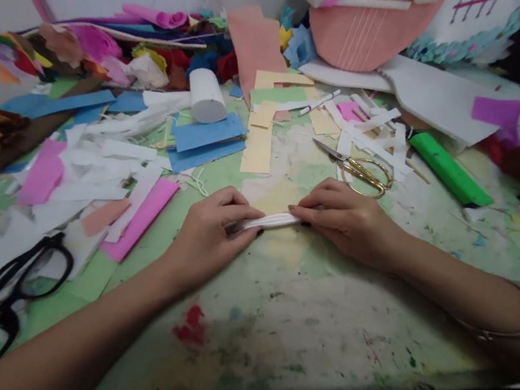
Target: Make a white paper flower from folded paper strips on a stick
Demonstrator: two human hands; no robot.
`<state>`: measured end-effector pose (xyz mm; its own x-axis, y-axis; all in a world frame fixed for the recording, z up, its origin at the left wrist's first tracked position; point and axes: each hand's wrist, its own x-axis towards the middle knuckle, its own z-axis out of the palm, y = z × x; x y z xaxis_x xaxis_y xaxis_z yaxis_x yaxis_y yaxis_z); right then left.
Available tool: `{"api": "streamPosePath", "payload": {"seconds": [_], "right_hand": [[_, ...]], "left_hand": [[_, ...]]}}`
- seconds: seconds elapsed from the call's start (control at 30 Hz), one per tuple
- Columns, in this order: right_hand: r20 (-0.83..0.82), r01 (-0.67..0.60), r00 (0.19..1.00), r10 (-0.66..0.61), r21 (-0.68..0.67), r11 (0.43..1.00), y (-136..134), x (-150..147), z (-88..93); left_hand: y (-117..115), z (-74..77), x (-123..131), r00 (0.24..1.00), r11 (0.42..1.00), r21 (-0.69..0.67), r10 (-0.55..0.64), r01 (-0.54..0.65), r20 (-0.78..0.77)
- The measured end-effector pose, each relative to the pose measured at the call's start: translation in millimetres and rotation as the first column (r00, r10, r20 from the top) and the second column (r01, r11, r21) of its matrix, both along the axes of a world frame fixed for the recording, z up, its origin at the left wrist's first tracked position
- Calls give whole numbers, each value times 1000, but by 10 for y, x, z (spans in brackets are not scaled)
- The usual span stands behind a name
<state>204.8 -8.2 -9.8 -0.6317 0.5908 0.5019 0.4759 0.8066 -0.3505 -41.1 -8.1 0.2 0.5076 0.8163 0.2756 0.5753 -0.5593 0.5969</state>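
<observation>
Between my two hands a narrow white folded paper strip (pixel 276 220) lies level, just above or on the paint-stained table (pixel 279 322); whether it touches the top I cannot tell. My left hand (pixel 220 224) pinches its left end between thumb and fingers. The right end is pinched the same way by my right hand (pixel 341 215). Thin layered edges show along the strip's middle, while both ends are hidden by fingers. Just beyond my right hand lie gold-handled scissors (pixel 364 173), blades pointing away to the left.
Black glasses (pixel 46 269) rest at the left, near a pink paper roll (pixel 144 219) and white scraps. A white paper cylinder (pixel 207 95) stands behind blue paper pieces (pixel 206 141). At the right is a green crepe bundle (pixel 452 169); paper flowers and a guitar-like cutout (pixel 375 21) fill the back.
</observation>
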Motion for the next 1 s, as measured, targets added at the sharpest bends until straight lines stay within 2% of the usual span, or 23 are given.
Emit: {"api": "streamPosePath", "payload": {"seconds": [0.13,0.33,0.7,1.0], "right_hand": [[21,30,999,-31,50,998,20,0,-29],[45,93,994,-98,94,991,11,18,-40],[-37,161,985,-169,-176,971,56,148,-6],[3,133,991,-136,-212,968,36,100,11]], "left_hand": [[49,0,-42,998,999,-28,33,-32,46],[22,26,-38,1000,997,71,30,-31,8],[48,-4,-24,1000,999,44,-1,2,-22],[65,10,17,996,995,57,-80,83,-45]]}}
